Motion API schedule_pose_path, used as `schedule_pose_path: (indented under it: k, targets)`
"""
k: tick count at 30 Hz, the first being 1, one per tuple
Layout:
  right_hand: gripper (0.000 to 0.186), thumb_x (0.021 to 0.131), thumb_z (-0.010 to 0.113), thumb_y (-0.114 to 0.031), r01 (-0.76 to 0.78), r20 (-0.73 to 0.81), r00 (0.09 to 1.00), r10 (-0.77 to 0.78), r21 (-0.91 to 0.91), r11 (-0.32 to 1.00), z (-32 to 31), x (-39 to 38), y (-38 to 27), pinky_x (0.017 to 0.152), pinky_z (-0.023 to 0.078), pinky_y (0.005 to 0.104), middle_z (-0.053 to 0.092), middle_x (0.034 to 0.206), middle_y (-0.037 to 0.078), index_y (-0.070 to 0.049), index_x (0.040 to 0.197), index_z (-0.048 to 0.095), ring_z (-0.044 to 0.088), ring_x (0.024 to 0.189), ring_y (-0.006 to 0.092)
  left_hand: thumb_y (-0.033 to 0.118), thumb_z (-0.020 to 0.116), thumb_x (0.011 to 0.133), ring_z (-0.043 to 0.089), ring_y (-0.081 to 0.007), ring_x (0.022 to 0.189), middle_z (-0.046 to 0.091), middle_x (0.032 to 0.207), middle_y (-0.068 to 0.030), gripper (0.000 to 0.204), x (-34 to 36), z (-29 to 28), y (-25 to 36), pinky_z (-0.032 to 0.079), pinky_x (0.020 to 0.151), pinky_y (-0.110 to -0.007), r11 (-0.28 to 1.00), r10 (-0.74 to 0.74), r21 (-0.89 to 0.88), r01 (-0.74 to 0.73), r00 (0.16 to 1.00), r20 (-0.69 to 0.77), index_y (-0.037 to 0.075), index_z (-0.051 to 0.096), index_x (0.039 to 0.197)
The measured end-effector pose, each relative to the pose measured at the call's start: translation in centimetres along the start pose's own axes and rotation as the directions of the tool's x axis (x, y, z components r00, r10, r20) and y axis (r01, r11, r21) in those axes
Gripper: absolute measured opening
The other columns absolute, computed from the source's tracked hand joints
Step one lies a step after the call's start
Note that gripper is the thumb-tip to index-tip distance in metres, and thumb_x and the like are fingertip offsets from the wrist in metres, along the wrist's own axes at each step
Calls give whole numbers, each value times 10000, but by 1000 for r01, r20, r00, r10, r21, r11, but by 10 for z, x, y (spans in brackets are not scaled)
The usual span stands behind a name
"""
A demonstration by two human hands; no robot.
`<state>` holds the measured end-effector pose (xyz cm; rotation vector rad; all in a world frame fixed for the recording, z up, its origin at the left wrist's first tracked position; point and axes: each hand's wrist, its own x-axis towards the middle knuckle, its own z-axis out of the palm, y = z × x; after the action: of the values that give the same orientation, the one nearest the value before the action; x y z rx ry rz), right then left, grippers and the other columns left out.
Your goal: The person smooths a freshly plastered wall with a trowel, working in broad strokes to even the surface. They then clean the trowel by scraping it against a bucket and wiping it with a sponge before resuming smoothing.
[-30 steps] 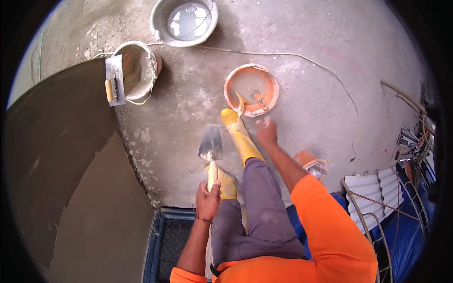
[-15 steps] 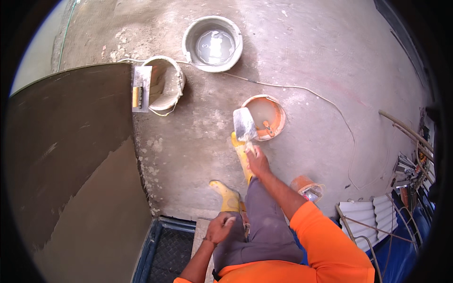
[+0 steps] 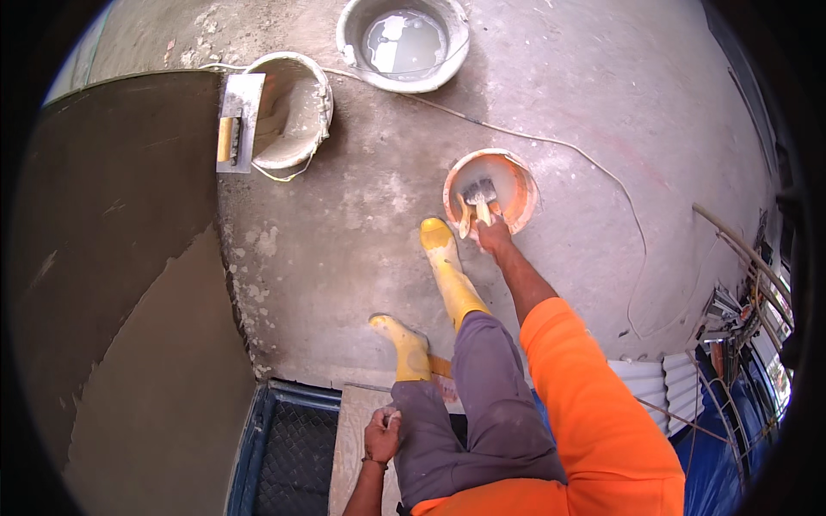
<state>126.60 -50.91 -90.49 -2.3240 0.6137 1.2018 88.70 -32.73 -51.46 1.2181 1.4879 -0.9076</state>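
My right hand (image 3: 494,236) grips the pale handle of a flat-bladed trowel (image 3: 479,191). The trowel's wide end dips into an orange bucket (image 3: 450,185) that holds cloudy grey water. Another tool with an orange-tan handle (image 3: 465,217) leans inside the same bucket, just left of the trowel. Beside my left thigh, my left hand (image 3: 383,433) is loosely closed, with nothing visible in it. A rectangular plastering trowel (image 3: 242,120) with a wooden handle lies across the rim of a mortar-smeared bucket (image 3: 323,116) at the upper left.
A round grey tub (image 3: 348,52) with water stands at the far side. A pale cable (image 3: 551,140) crosses the concrete floor. A partly coated dark wall (image 3: 129,198) rises at left, above a blue-framed mesh panel (image 3: 297,447). Corrugated sheets (image 3: 658,383) and rods (image 3: 731,232) lie at right.
My right hand has moved forward and right, lowering the trowel from above my boot into the orange bucket. My left hand has dropped slightly. The view has shifted, and my arm now hides the small orange bucket.
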Motion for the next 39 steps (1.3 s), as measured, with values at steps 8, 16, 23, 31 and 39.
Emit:
schedule_pose_path:
  k: [8,16,23,31,39]
  targets:
    - [486,929,650,-279,212,-58,966,-251,-374,903,-75,-119,-53,984,503,569,670,1189,287,-84,1359,534,655,1135,464,228,686,990,633,-97,696,681,845,-27,260,-17,4,54,537,668,-286,986,89,-145,-83,996,32,28,660,1155]
    - [447,949,632,-208,160,-61,972,-228,-539,827,-141,-200,-94,961,519,531,647,1232,272,-98,1367,519,649,1153,446,268,685,981,648,-127,687,694,815,-53,297,-35,-20,56,540,677,-314,985,143,-86,-151,986,-88,25,663,1150]
    - [465,946,638,-189,793,80,608,-790,-25,609,-72,-220,-203,1016,504,484,640,1289,253,-53,1376,525,628,1197,451,262,683,971,675,-145,704,719,854,-64,302,-47,-9,38,549,687,-315,990,62,-119,-74,993,-100,26,666,1159]
    - [374,1040,495,-252,317,392,805,-445,350,881,102,-149,-403,568,561,355,678,922,82,-96,1380,508,673,717,167,249,646,964,711,-173,691,737,860,-86,252,-66,34,-54,569,686,-335,849,-245,-500,172,966,-83,81,679,1150]
    - [333,1030,526,-288,564,350,752,-559,98,820,138,-112,-338,556,552,349,682,872,68,-68,1270,595,680,672,199,231,634,980,698,-148,714,722,885,-54,225,-138,116,-154,560,662,-320,792,-347,-560,244,934,-84,68,673,1129]
